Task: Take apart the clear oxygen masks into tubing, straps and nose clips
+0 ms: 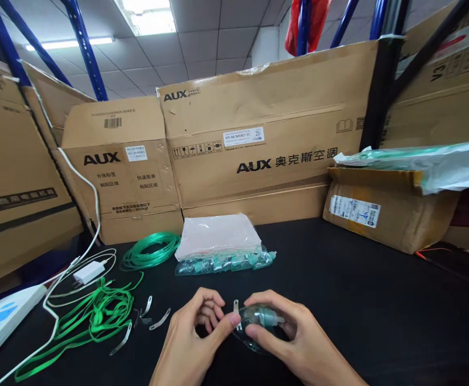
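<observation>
A clear, green-tinted oxygen mask lies on its side low at the centre, just above the black table. My right hand is closed around it, thumb on the near side and fingers over the top, with the pale connector poking out between them. At the mask's left edge stands a small metal nose strip. The thumb of my left hand presses against this strip and the mask rim, its other fingers curled. More metal strips are scattered left of my left hand.
Green elastic cord, a coil of green tubing and a white charger lie left. Behind my hands sit bagged masks under a white sheet. An open carton stands right; large cardboard panels wall the back.
</observation>
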`<state>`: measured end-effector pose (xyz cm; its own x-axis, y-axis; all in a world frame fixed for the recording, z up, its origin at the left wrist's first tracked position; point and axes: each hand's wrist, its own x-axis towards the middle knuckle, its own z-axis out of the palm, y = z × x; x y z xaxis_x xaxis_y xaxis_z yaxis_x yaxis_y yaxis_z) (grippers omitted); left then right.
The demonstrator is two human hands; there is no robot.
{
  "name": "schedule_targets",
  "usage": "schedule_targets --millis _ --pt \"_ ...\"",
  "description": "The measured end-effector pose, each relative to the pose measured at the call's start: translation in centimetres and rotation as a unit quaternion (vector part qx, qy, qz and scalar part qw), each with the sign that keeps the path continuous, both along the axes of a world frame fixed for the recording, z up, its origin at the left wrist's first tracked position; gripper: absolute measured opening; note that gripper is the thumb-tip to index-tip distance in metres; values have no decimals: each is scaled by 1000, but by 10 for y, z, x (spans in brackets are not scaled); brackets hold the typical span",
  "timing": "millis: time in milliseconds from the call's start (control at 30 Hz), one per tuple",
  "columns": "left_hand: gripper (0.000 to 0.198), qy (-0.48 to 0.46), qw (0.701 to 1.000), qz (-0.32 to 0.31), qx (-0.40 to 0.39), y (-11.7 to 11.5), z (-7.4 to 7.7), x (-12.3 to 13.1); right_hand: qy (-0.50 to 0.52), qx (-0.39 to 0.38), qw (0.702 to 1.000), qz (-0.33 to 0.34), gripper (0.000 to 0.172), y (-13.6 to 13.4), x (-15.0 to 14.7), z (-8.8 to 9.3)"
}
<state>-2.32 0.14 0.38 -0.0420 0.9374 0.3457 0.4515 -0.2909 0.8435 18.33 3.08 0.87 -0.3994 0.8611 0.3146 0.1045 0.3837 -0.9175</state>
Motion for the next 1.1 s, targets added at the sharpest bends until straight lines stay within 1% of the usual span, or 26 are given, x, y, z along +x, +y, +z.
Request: schedule_targets --millis 67,133,200,267,300,333,400,433,600,700,767,800,867,967,1033,1100 --pt "29 23 999 35 33 -4 0 4 10 -2 1000 17 18 -1 0 -1" --pt "31 55 995 40 73 -9 -2 9 33 -10 999 36 22 0 0 -2" --pt "27 67 992 20 100 -11 -5 14 72 -33 996 47 30 0 -1 -2" --pt "25 61 992 -4 113 -12 -8 17 110 -62 990 57 44 0 -1 -2" --pt "24 55 991 -15 120 -12 -10 18 119 -74 988 65 47 0 -2 -1" --pt "23 50 990 -27 131 -12 -11 18 121 -82 986 74 43 -1 -2 -1" --pt "20 42 985 -54 156 -12 -11 18 118 -82 986 90 25 -2 -1 0" --pt "20 40 983 -66 166 -12 -11 18 118 -79 986 93 19 -2 -1 0" --pt "22 41 976 -91 192 -14 -10 19 136 -70 981 118 24 -4 2 2" --pt "16 40 974 -126 183 -12 -12 16 158 -82 975 136 22 -3 4 3" --pt "11 48 974 -159 152 -10 -14 14 179 -89 970 141 20 -2 6 3" --pt "13 48 976 -165 137 -10 -16 14 188 -92 967 145 20 -2 7 3" --pt "15 29 982 -156 107 -9 -19 14 202 -97 962 154 21 -1 9 1" --pt "18 -20 991 -116 69 -12 -21 17 203 -95 962 157 23 -1 11 0" --pt "23 -41 992 -102 68 -14 -19 18 195 -88 965 153 26 -1 12 -1" --pt "27 -57 989 -99 89 -16 -16 18 187 -80 968 150 27 0 13 -2"
